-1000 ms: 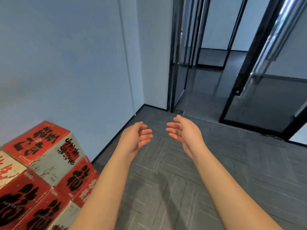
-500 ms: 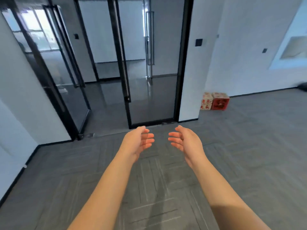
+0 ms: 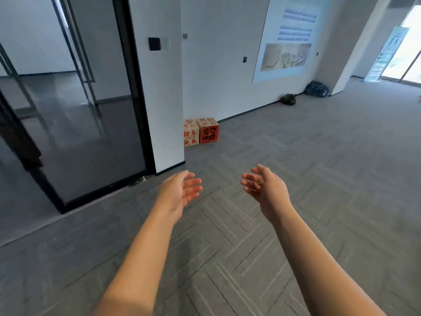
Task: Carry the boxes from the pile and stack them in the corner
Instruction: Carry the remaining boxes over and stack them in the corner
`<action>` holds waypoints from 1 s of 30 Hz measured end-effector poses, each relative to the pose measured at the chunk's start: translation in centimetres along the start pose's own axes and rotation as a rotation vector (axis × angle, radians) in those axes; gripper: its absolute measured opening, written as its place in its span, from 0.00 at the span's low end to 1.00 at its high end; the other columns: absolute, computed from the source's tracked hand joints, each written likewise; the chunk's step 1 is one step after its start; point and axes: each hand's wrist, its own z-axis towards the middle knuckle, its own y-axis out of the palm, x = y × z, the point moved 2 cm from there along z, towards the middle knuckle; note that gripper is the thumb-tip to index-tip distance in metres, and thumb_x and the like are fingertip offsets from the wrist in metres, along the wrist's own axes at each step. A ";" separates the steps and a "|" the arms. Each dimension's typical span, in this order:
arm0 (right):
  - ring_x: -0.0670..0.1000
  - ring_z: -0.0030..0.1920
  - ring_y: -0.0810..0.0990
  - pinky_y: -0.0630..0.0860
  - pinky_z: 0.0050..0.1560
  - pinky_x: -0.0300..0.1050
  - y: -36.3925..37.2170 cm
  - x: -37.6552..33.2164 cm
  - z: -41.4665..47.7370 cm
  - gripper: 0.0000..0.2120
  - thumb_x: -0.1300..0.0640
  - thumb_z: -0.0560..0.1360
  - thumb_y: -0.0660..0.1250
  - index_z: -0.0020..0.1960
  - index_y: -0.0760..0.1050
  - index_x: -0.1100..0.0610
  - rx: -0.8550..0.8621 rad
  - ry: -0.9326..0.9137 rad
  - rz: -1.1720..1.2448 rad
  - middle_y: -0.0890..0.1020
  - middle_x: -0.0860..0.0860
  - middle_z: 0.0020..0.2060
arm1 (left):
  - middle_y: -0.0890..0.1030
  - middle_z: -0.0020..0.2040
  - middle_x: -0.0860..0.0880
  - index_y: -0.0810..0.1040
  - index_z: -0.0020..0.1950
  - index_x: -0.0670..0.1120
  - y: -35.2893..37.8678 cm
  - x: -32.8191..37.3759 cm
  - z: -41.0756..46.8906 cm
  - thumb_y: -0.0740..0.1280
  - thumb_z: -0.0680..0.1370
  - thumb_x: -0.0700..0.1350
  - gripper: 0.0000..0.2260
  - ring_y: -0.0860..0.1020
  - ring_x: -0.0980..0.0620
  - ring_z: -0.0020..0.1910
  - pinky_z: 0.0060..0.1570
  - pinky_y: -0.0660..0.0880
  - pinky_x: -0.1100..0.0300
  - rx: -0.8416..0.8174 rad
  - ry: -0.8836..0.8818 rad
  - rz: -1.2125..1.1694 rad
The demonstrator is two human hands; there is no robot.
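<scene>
Empty and loose-fingered, the left hand (image 3: 180,192) and right hand (image 3: 264,190) hang apart; the boxes (image 3: 201,131) stand well ahead, nearer the left hand.

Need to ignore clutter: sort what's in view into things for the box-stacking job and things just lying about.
For the job: cream box and red box, side by side in the wall corner; left hand and right hand, both open, holding nothing.
Lying about: black bag and dark blue bag by the far wall; wall poster; glass door.
</scene>
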 end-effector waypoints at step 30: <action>0.55 0.46 0.86 0.82 0.54 0.53 -1.6 -19.4 66.6 0.09 0.55 0.84 0.65 0.58 0.79 0.59 -0.015 0.002 -0.081 0.88 0.57 0.48 | 0.83 0.50 0.39 0.78 0.56 0.38 37.4 12.1 59.9 0.61 0.84 0.46 0.12 0.82 0.45 0.44 0.46 0.78 0.53 0.007 0.005 0.068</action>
